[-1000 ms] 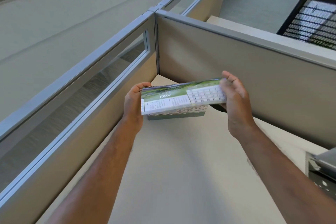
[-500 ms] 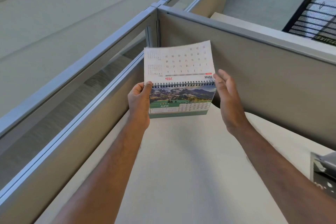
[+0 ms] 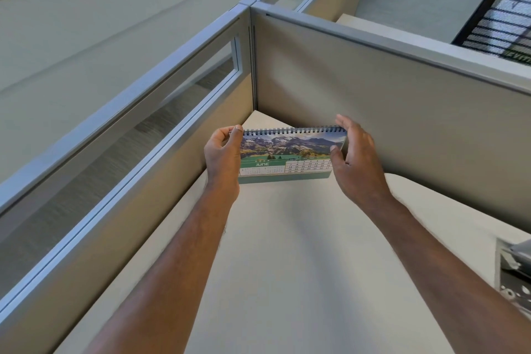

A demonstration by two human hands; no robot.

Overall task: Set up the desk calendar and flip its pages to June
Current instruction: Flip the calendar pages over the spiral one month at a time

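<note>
Calendar point(image 3: 287, 152) shows June at centre frame; your left hand point(image 3: 222, 152) pinches its left end, your right hand point(image 3: 356, 161) loosely clasps its right.

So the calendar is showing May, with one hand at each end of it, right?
Not quite. In the head view the front page of the desk calendar reads JUNE, not May, under a mountain picture. The rest is right: the left hand holds one end and the right hand is at the other.
</note>
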